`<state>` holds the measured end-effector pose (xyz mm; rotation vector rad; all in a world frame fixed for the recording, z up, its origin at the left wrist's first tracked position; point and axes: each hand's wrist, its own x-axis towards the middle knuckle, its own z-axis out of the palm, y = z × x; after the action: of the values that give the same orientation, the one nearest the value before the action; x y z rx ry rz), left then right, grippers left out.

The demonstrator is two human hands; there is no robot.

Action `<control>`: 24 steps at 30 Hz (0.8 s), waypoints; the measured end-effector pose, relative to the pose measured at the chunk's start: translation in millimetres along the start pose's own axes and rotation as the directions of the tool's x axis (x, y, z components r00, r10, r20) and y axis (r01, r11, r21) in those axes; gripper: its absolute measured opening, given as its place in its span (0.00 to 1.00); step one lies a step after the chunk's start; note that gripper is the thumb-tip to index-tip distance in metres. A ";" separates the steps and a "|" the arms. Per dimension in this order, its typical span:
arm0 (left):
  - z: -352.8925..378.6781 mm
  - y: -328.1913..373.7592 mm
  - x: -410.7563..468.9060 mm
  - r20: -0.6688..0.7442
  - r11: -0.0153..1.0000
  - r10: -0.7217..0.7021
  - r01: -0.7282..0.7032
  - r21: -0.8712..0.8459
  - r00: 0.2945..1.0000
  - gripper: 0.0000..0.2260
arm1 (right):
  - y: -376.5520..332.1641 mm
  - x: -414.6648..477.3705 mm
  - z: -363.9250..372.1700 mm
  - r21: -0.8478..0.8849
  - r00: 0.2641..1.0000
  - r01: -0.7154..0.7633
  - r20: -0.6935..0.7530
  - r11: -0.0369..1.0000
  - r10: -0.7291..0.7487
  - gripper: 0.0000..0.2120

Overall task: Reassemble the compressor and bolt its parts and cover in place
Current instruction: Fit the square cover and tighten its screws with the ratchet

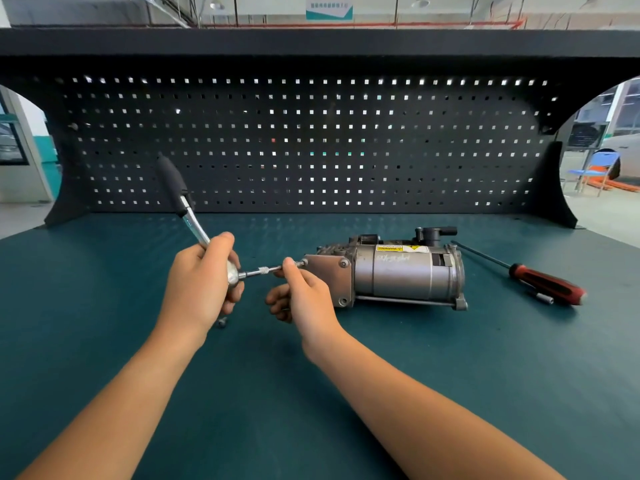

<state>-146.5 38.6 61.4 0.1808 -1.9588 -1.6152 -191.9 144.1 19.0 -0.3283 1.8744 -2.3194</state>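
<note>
Head view: compressor (398, 275) lies on its side on the bench (346, 358), just right of both hands; left hand (201, 282) curled round the ratchet (192, 223) at its head, handle tilted up and away; right hand (304, 296) pinches the extension (263, 270) between thumb and forefinger at its tip, which meets a bolt (304, 262) at the cover (327, 275) corner; spare screw (222, 321) lies below the left hand; screwdriver (547, 278) lies apart, right of the compressor.
</note>
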 end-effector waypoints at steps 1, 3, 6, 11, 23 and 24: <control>0.3 -0.1 0.9 0.022 0.998 -0.057 0.057 -0.038 0.998 0.16 | -0.4 0.7 -0.5 0.001 1.000 -0.003 0.000 1.000 0.003 0.12; 0.9 -0.1 1.8 0.067 0.981 -0.140 0.148 -0.126 0.988 0.17 | -1.8 2.6 -2.1 0.007 1.000 -0.014 0.001 1.000 0.014 0.12; 2.9 -1.5 0.8 0.080 0.975 -0.128 0.141 -0.174 0.988 0.16 | -3.9 4.9 -2.9 0.023 0.999 -0.035 -0.003 0.999 0.035 0.12; 1.7 -2.2 -8.9 0.119 0.965 0.238 -0.248 0.081 0.964 0.09 | -8.5 6.4 -1.1 0.079 0.993 -0.113 -0.034 0.990 0.116 0.13; 9.8 -7.9 -25.7 0.390 0.747 0.411 -0.550 0.374 0.824 0.21 | -9.9 11.0 -4.5 0.082 0.975 -0.116 -0.181 0.990 0.129 0.16; 11.7 -5.9 -25.9 0.323 0.872 0.352 -0.434 0.228 0.878 0.18 | -12.2 11.0 -4.0 0.097 0.975 -0.129 -0.167 0.987 0.144 0.14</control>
<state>-132.9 58.9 45.7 -0.3337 -2.2584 -1.1197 -203.2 147.8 31.0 0.0139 1.7997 -2.3932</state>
